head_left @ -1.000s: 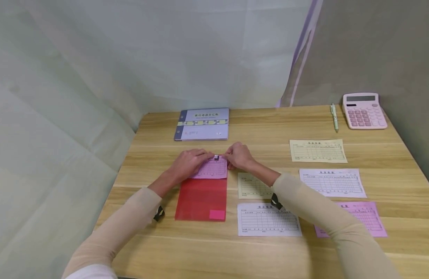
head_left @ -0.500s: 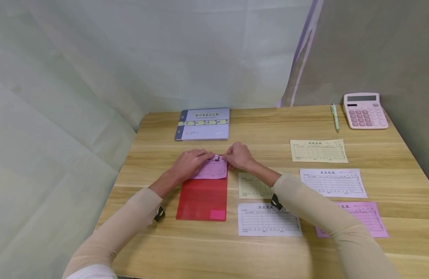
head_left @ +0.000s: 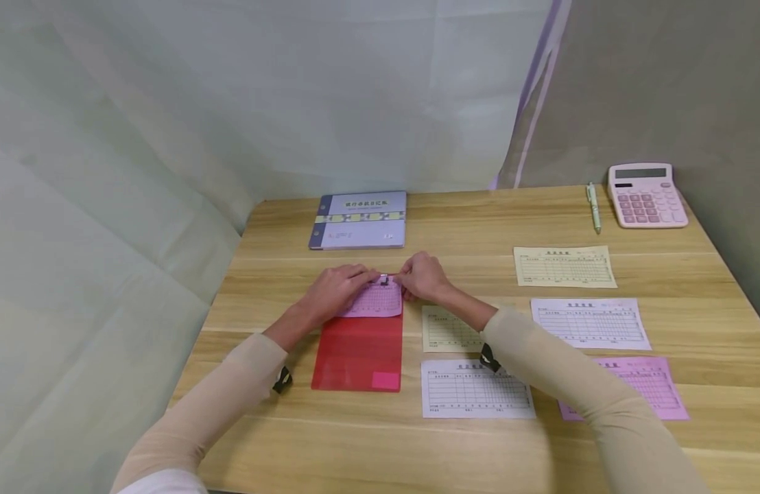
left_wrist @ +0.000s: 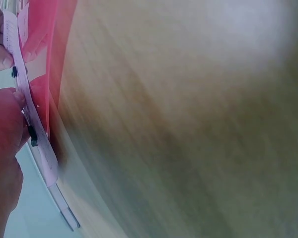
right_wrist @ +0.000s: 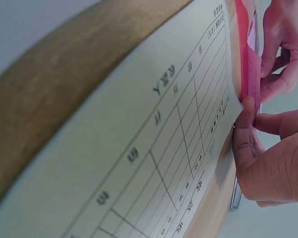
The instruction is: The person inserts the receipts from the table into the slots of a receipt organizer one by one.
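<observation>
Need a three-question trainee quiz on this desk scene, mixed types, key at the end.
1. Multiple choice: what colour is the slip lying over the top part of the red folder? A white, B pink, C cream.
2. True or false: in the head view, the pen lies left of the calculator.
3. Fill in, near or far: the left hand and right hand are at the folder's ____ end.
Key: 1 B; 2 true; 3 far.

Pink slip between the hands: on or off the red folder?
On: the pink slip overlaps the far end of the red folder, left hand and right hand pinching its top.
</observation>
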{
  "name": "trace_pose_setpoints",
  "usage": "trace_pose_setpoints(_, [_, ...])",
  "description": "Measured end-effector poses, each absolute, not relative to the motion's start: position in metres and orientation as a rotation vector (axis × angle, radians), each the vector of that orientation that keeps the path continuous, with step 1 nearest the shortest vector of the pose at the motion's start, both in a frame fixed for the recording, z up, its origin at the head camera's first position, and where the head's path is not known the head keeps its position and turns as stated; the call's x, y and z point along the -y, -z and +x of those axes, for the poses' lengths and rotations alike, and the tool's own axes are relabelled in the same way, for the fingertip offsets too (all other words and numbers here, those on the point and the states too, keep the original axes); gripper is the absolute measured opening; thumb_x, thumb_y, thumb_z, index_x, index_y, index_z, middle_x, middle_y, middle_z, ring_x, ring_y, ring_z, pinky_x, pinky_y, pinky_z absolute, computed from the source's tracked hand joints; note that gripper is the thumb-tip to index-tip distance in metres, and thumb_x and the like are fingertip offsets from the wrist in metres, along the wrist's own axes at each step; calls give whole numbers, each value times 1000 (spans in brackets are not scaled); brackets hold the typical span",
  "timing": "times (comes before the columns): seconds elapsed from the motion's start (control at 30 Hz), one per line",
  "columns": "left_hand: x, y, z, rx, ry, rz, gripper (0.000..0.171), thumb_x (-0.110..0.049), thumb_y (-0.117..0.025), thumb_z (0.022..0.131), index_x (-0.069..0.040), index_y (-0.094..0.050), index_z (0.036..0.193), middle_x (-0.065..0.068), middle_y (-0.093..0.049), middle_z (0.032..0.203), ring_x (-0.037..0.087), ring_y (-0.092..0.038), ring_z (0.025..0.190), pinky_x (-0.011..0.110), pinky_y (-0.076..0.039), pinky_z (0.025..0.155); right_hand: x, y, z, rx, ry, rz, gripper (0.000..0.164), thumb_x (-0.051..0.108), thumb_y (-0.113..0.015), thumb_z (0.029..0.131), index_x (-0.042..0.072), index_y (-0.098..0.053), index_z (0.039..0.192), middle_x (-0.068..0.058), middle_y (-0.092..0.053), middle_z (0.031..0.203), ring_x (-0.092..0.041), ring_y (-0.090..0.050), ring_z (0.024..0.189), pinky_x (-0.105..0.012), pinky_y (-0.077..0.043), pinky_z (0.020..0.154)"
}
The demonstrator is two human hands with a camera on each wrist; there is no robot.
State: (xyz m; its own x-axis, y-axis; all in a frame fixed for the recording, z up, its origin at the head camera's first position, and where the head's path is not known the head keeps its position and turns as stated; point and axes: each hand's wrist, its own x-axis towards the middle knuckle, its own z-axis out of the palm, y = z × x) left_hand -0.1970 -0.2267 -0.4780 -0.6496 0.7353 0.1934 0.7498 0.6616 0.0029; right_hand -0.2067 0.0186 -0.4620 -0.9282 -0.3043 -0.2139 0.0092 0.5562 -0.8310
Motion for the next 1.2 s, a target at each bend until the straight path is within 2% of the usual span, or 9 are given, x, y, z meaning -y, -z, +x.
trace_pose_setpoints(0.9, [227, 479, -197, 2713, 150, -1199, 38, -8, -66, 105, -11, -67, 144, 11, -72, 130, 29, -72, 117, 44, -61, 96, -23, 460, -208, -2370, 1364, -220, 18, 13, -73, 103, -3, -79, 97, -11, -73, 71, -19, -71, 57, -27, -60, 55])
trace_pose_setpoints(1.07, [227, 480, -199, 2718, 252, -1169, 35, -11, -66, 106, -13, -70, 140, 10, -74, 128, 29, -72, 116, 45, -60, 98, -32, 453, -213, -2298, 1410, -269, 19, 12, -70, 104, -5, -75, 108, -16, -76, 83, -25, -74, 67, -31, -63, 65])
trace_pose_setpoints(1.2, [227, 479, -199, 2746, 292, -1149, 35, -13, -68, 105, -13, -71, 139, 10, -74, 128, 29, -72, 117, 47, -59, 99, -44, 442, -219, -2300, 1449, -312, 23, 11, -67, 104, -6, -72, 120, -17, -75, 100, -30, -75, 83, -38, -64, 77])
